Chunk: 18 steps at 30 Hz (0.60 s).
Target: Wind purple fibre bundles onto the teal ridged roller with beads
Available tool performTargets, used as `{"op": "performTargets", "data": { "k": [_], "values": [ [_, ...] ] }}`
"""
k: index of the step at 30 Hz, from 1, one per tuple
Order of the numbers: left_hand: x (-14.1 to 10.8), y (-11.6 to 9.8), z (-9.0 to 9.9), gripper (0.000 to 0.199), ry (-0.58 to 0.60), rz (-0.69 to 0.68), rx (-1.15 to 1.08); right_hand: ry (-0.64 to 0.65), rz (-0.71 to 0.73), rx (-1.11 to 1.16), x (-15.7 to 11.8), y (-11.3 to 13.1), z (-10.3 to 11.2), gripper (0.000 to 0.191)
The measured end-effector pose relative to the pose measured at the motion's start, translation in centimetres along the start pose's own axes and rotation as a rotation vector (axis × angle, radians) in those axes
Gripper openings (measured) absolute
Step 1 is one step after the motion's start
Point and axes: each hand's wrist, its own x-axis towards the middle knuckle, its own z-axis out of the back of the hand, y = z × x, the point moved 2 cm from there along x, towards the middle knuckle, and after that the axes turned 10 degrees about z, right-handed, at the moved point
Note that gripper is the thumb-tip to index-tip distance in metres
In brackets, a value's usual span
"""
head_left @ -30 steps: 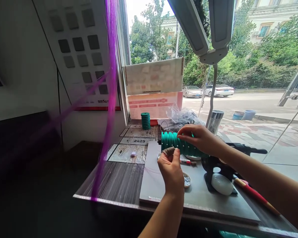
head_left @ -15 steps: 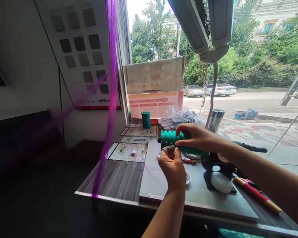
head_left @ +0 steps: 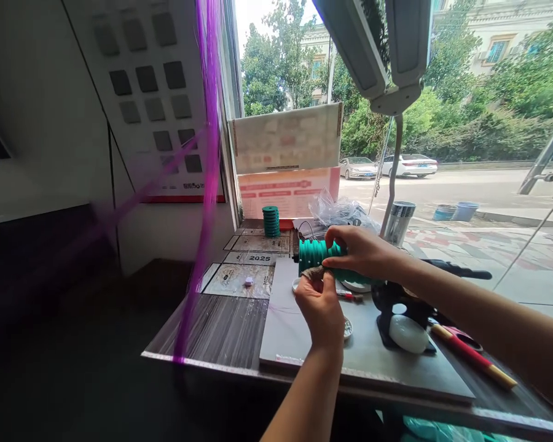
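Observation:
A green ribbed cylinder dotted with small pale points lies sideways above the grey board. My left hand is below its near side, fingers pinched, with a brownish wrap around one finger. From the right, my right hand reaches over the cylinder, its thumb and forefinger closing near the left thumb. Whatever is between the fingertips of either hand is too small or hidden. Just right of my left wrist, a small dish of tiny pale beads is partly covered.
A black stand and a white rounded object sit at the right, beside a red-and-yellow stick. Behind are a green ribbed stack, clear plastic and a lamp. Purple strands hang at the left.
The view has shifted very slightly. My right hand has moved a little left along the cylinder, while my left hand keeps almost the same place and pinch.

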Motion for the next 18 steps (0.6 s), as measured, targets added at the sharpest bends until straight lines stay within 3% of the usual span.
{"op": "performTargets", "data": {
  "k": [3,6,11,15,18],
  "values": [
    [-0.5,0.1,0.8,0.022,0.111,0.048,-0.068,-0.108,0.045,0.122,-1.4,0.7,0.7,0.025],
    [-1.1,0.6,1.4,0.027,0.132,0.157,-0.171,-0.272,-0.016,0.297,-4.1,2.0,0.4,0.029],
    [-1.5,1.0,1.3,0.024,0.128,0.215,-0.237,-0.280,-0.220,0.622,-7.1,3.2,-3.4,0.030],
    [-1.4,1.3,1.2,0.025,0.122,0.250,-0.309,-0.365,-0.323,0.773,-7.0,2.4,-6.1,0.035],
    [-1.3,1.3,1.2,0.018,0.134,0.233,-0.292,-0.349,-0.383,0.862,-6.8,1.9,-7.3,0.041]
  ]
}}
